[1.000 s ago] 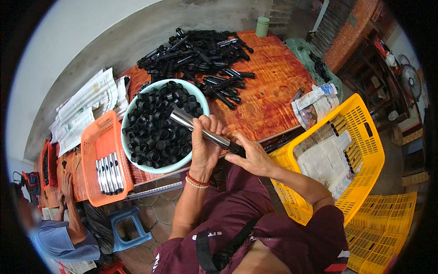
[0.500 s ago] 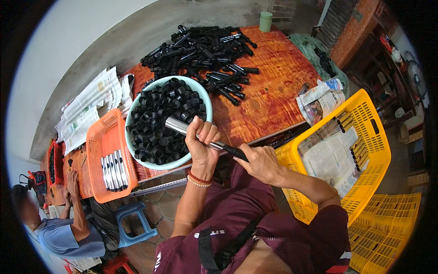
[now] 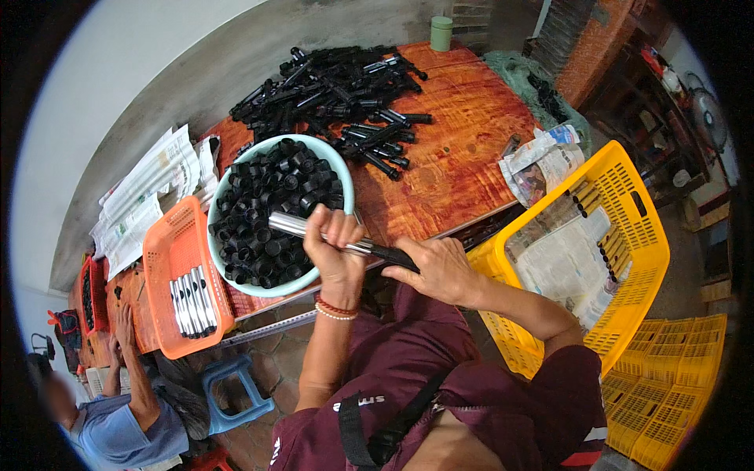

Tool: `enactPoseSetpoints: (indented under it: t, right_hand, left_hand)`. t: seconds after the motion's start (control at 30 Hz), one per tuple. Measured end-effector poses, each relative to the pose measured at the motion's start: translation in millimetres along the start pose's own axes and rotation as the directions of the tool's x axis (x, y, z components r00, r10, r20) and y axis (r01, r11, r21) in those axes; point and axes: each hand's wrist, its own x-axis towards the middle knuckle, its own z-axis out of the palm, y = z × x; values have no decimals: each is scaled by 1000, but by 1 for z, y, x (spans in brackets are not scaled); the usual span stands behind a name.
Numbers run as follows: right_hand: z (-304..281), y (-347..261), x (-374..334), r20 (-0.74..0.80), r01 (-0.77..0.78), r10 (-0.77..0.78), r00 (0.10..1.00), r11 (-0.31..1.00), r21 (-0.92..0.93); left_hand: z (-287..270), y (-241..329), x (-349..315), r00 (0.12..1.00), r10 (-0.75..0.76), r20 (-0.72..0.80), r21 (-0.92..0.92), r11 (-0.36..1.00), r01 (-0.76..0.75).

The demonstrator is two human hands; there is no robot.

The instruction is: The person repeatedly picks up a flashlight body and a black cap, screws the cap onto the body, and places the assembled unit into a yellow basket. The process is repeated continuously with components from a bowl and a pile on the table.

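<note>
Head view: holding a silver tube (image 3: 287, 224) before the torso, with the left hand (image 3: 336, 255) wrapped around its bright part and the right hand (image 3: 441, 268) clasping its black end (image 3: 385, 253). Slanting lengthwise from upper left to lower right, with the silver end pointing left over a pale basin (image 3: 275, 291) of black caps (image 3: 263, 196). Leftward, just beside the basin, an orange basket (image 3: 177, 235) with shiny tubes (image 3: 192, 302). Rightward, a yellow crate (image 3: 658, 235). Beyond, on a red-brown table (image 3: 452, 165), a heap of black parts (image 3: 330, 94).

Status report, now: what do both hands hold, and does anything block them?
Left hand closed around silver tube. Right hand gripping its black end. No obstruction visible; pale bowl close by.
</note>
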Motion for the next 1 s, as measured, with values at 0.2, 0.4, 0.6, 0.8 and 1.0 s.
enactPoseSetpoints:
  t: [0.2,0.4,0.6,0.8,1.0]
  right_hand:
    - [-42,-1,13,-483,308,-124,867,894,324]
    - [-35,-15,29,-621,489,-257,740,840,235]
    - [-33,-18,30,-603,471,-257,756,853,226]
    - [-32,-21,25,-588,443,-217,779,854,272]
    - [-34,-20,25,-610,504,-275,743,830,239]
  left_hand:
    - [25,46,10,991,114,76,-263,961,-91]
    - [34,18,6,988,1,156,-286,957,45]
    - [37,14,3,989,19,148,-270,963,21]
    - [44,-8,0,988,-60,141,-321,941,103]
    - [40,-12,-1,990,-41,132,-353,932,85]
